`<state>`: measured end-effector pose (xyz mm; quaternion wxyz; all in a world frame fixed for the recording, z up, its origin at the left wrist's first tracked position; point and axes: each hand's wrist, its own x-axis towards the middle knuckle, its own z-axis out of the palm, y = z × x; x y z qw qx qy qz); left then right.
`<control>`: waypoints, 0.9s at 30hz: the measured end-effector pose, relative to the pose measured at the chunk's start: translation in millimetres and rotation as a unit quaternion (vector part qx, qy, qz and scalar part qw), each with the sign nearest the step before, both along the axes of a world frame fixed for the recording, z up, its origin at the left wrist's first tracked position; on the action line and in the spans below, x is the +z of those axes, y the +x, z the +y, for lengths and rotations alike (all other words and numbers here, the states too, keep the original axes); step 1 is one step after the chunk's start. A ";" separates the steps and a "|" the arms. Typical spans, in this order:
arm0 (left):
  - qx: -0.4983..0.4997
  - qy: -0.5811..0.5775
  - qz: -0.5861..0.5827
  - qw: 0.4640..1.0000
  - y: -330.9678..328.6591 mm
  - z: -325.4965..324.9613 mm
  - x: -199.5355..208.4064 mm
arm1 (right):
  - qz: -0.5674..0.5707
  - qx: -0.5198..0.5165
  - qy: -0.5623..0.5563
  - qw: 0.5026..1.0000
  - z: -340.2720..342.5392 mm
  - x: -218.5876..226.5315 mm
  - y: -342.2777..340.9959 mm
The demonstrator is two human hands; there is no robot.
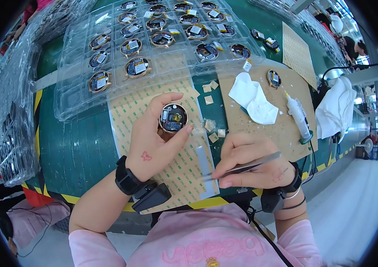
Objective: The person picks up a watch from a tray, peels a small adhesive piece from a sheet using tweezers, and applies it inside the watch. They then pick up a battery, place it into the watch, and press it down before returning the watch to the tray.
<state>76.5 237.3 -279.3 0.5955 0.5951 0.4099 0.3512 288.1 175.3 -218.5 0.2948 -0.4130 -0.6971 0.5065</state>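
Note:
My left hand (148, 144) grips a round watch case (173, 118) by its rim, between thumb and fingers. The case's open side shows a dark circuit board and small parts. In my right hand (260, 165) is a pair of metal tweezers (256, 163), pointing left. Their tips are blurred over the right edge of a tan sheet of adhesive pieces (131, 116), near a pale strip (205, 167). I cannot tell whether the tips hold anything. The watch case is above the same sheet, apart from the tweezers.
A clear plastic tray (75, 103) holds several open watch cases at the back. Small tan squares (209, 99) lie right of the sheet. On a brown board (238, 140) are a white cloth (260, 109), another watch case (274, 78) and a white corded tool with a yellow nozzle (298, 118).

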 end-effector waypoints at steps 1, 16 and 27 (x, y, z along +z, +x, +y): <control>-0.002 0.015 -0.002 1.000 -2.2 -1.3 -2.1 | -0.002 0.001 -0.001 1.000 -4.9 0.6 -1.4; -0.096 0.094 0.090 0.987 -11.0 -19.2 -3.1 | -0.041 -0.108 -0.091 0.989 -80.5 -35.8 -19.6; -0.069 0.193 0.058 0.977 -16.1 -24.0 -12.1 | -0.034 -0.156 -0.095 0.983 -88.8 -31.2 -36.4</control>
